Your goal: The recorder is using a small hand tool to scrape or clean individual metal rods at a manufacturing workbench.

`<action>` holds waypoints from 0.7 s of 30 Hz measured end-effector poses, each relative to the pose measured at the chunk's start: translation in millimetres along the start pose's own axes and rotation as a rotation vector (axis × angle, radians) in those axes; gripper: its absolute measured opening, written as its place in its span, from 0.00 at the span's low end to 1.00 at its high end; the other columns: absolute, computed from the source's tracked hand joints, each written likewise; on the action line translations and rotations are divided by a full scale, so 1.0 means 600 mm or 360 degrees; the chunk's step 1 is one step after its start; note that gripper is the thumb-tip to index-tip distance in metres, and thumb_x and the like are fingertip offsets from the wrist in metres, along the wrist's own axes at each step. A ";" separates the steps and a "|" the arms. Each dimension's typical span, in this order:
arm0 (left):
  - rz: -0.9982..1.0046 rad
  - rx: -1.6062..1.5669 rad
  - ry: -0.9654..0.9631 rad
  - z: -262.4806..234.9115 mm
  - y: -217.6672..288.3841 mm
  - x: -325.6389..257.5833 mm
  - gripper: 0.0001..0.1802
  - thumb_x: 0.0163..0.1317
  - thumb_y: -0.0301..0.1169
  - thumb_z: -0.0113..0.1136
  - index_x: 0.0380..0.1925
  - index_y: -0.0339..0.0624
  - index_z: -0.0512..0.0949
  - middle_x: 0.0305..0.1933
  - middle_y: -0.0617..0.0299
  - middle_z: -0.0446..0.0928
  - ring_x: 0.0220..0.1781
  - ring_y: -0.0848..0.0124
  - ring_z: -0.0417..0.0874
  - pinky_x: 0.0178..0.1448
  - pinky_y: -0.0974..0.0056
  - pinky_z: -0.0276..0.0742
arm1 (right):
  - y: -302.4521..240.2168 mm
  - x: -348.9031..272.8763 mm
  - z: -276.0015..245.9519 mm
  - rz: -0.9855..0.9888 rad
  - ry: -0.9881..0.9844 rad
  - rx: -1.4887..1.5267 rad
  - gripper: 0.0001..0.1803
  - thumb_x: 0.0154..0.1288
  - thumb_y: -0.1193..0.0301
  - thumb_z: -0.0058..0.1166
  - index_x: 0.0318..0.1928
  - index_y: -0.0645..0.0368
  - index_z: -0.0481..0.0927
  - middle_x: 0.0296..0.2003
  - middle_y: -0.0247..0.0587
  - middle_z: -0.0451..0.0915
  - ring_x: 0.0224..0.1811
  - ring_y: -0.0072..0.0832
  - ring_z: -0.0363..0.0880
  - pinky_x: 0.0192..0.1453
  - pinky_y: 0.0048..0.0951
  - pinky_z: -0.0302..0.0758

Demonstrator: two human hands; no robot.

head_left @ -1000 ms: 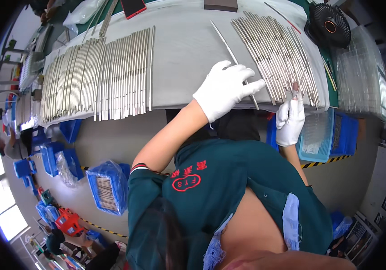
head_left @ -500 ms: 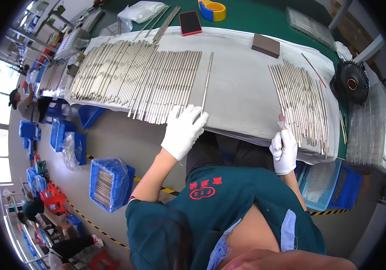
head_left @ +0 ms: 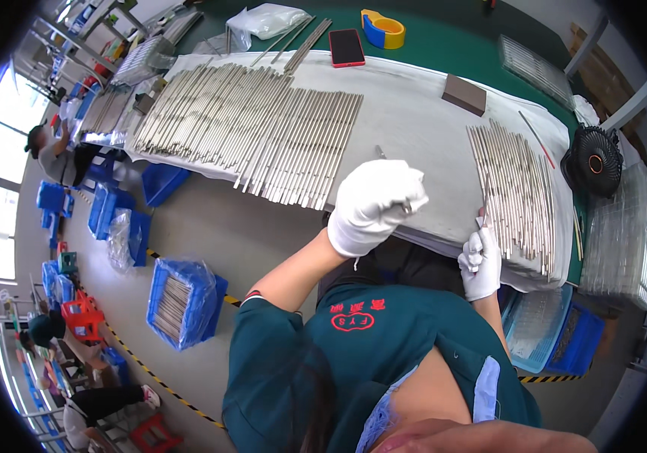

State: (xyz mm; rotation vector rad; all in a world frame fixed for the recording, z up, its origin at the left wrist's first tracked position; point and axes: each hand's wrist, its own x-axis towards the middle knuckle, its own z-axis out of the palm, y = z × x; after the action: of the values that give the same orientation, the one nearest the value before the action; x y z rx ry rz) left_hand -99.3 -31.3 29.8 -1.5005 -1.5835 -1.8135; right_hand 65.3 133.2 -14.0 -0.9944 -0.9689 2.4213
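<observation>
My left hand (head_left: 368,208), in a white glove, is closed around a metal rod (head_left: 381,152) above the cloth's near edge. One end of the rod sticks out past the knuckles, the other by the fingers; the fist hides its middle. To the left of this hand lies a wide row of slim silvery rods (head_left: 210,113), side by side. My right hand (head_left: 480,266), gloved with a bare fingertip showing, has its fingers curled at the near left edge of a smaller group of rods (head_left: 516,192). Whether it pinches a rod there cannot be made out.
A pale cloth (head_left: 406,98) covers the green table. Toward the back are a phone (head_left: 347,47), a tape dispenser (head_left: 384,30) and a brown block (head_left: 464,94). A black fan (head_left: 593,160) stands at right. Blue crates (head_left: 180,302) sit on the floor; other people work at far left.
My left hand has picked up the single rod lying apart from the wide row and brought it up and rightward. My right hand stays by the right-hand group. The whole view has shifted slightly.
</observation>
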 end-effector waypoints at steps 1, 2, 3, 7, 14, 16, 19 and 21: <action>-0.0148 -0.0293 0.0156 0.004 0.002 0.015 0.10 0.48 0.17 0.59 0.31 0.41 0.74 0.28 0.61 0.75 0.33 0.66 0.80 0.40 0.65 0.76 | 0.000 -0.006 0.002 -0.0053 0.0008 -0.0173 0.18 0.72 0.66 0.39 0.59 0.55 0.64 0.16 0.24 0.58 0.11 0.10 0.51 0.12 0.13 0.50; -0.0410 -0.0471 0.0469 0.022 -0.008 0.010 0.07 0.54 0.17 0.57 0.33 0.38 0.73 0.28 0.59 0.76 0.33 0.70 0.79 0.37 0.69 0.76 | 0.002 -0.011 -0.001 -0.0051 0.0005 -0.0178 0.18 0.72 0.66 0.39 0.59 0.55 0.64 0.16 0.24 0.58 0.11 0.10 0.51 0.12 0.13 0.50; -0.0360 -0.0141 0.0418 0.025 -0.040 0.018 0.05 0.58 0.19 0.55 0.35 0.37 0.73 0.29 0.62 0.76 0.33 0.74 0.78 0.37 0.70 0.75 | 0.002 -0.019 -0.007 -0.0135 -0.0137 -0.0310 0.20 0.72 0.65 0.38 0.61 0.55 0.62 0.16 0.24 0.58 0.11 0.10 0.50 0.12 0.13 0.51; -0.1068 0.0063 0.0157 0.048 -0.062 0.031 0.05 0.63 0.26 0.50 0.37 0.40 0.73 0.31 0.59 0.79 0.29 0.69 0.80 0.36 0.68 0.75 | -0.004 -0.033 -0.025 -0.0303 -0.0216 -0.0721 0.26 0.72 0.66 0.36 0.68 0.56 0.54 0.14 0.30 0.64 0.10 0.13 0.54 0.12 0.15 0.52; -0.2078 -0.0736 -0.0600 0.062 0.009 -0.030 0.15 0.65 0.41 0.52 0.38 0.40 0.73 0.21 0.68 0.67 0.22 0.81 0.65 0.28 0.73 0.64 | -0.009 -0.042 -0.040 -0.0282 -0.0159 -0.1548 0.24 0.69 0.66 0.41 0.65 0.50 0.62 0.18 0.32 0.76 0.15 0.14 0.64 0.21 0.18 0.65; -0.2474 -0.0772 -0.0521 0.050 0.022 -0.060 0.14 0.65 0.40 0.50 0.38 0.41 0.74 0.17 0.70 0.64 0.15 0.84 0.60 0.18 0.75 0.55 | -0.011 -0.040 -0.049 -0.0316 -0.0236 -0.1967 0.23 0.67 0.65 0.43 0.63 0.40 0.66 0.18 0.33 0.78 0.16 0.22 0.73 0.27 0.24 0.71; -0.2601 -0.0619 -0.0437 0.041 0.031 -0.106 0.13 0.66 0.38 0.48 0.36 0.39 0.74 0.18 0.69 0.70 0.10 0.85 0.55 0.13 0.76 0.48 | -0.003 -0.041 -0.059 -0.0497 -0.0265 -0.2447 0.23 0.65 0.62 0.43 0.61 0.34 0.67 0.18 0.31 0.78 0.21 0.31 0.79 0.28 0.31 0.75; -0.2508 -0.0729 -0.0429 0.041 0.008 -0.140 0.12 0.66 0.36 0.49 0.36 0.38 0.75 0.21 0.67 0.74 0.11 0.86 0.55 0.14 0.77 0.48 | 0.001 -0.037 -0.069 -0.0528 -0.0293 -0.2603 0.23 0.65 0.62 0.44 0.61 0.33 0.66 0.17 0.30 0.77 0.19 0.31 0.78 0.25 0.32 0.75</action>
State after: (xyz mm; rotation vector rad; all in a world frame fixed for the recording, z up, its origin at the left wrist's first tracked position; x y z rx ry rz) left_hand -49.2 -44.2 -40.6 -0.3563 -3.0817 -2.8575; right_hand 110.5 139.6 -25.4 -0.7762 -2.9454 1.0498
